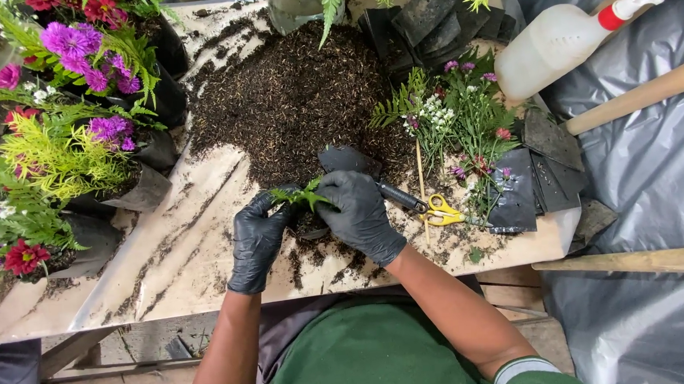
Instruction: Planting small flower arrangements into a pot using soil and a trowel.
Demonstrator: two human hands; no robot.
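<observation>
Black-gloved left hand (256, 241) and right hand (359, 215) both grip a small black plastic pot (310, 225); green fern sprig (301, 194) between fingertips. Judged best: keep it upright; firm soil evenly.

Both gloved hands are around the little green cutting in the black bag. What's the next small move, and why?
Probably press the soil in around the stem. The left hand cups the small black bag while the right hand pinches the green cutting upright in it. The cutting looks held up by fingers alone, and the soil pile lies just behind for topping up.
</observation>
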